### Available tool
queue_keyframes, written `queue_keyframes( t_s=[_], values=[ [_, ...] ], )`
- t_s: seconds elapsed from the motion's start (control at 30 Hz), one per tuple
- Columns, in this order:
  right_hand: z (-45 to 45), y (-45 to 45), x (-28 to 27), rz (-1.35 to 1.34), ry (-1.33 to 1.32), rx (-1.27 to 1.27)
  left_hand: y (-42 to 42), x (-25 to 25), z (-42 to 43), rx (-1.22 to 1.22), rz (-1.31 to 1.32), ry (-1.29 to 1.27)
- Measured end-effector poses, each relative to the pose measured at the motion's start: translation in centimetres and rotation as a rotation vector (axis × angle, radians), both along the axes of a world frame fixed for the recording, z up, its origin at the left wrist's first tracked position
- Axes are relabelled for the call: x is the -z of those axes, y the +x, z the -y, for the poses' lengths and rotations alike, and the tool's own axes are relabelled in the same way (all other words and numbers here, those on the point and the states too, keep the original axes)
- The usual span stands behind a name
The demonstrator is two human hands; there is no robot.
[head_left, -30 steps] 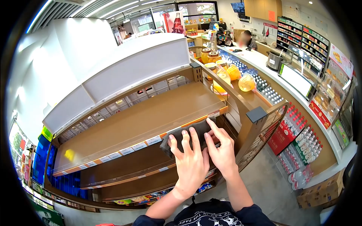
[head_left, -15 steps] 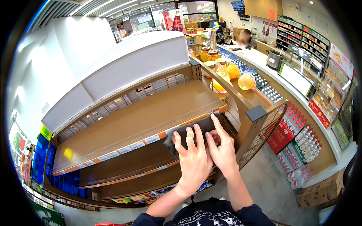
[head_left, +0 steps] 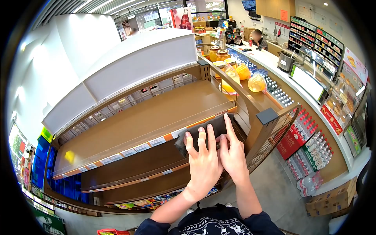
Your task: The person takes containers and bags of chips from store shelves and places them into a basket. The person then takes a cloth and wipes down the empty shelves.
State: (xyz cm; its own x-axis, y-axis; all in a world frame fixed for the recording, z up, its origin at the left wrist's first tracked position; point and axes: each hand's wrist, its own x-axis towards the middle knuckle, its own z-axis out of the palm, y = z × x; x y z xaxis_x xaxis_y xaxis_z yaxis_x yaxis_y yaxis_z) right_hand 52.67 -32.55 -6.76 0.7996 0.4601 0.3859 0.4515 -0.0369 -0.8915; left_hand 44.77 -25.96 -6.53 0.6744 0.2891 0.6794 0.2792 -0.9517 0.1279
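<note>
A dark grey cloth lies folded against the right end of the top shelf's front edge. My left hand holds it against the edge, its fingers stretched and slightly spread over the cloth. Beside it, my right hand is on the cloth's right part, index finger extended up and the other fingers curled; its thumb is close to my left hand. Along the same edge runs a strip of white price labels with orange parts. Behind the strip is the brown top shelf.
Lower brown shelves sit beneath, with snack packets at the bottom. To the right stand a shelf post and a wire side panel. Bottled drinks and cardboard boxes stand by the counter, where a person sits.
Both hands and the cloth have shifted slightly to the right along the shelf edge. My right hand's index finger points a little higher.
</note>
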Motion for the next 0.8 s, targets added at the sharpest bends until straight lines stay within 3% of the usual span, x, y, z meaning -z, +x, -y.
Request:
queue_keyframes(
  t_s=[0.33, 0.6, 0.67, 0.8],
  values=[
    [-0.4, 0.4, 0.2, 0.016, 0.017, 0.080, 0.8, 0.4, -0.4, 0.102, -0.050, 0.137],
    [-1.1, 1.1, 1.3, 0.056, 0.108, 0.068, 0.9, 1.8, -1.2, 0.164, -0.040, 0.060],
    [-1.3, 1.3, 1.8, 0.176, 0.101, 0.127, 0.7, 2.0, -1.2, 0.176, 0.010, -0.002],
    [-1.3, 0.4, 1.0, 0.085, 0.145, 0.130, 0.2, 2.1, -1.3, 0.151, 0.024, -0.008]
  ],
)
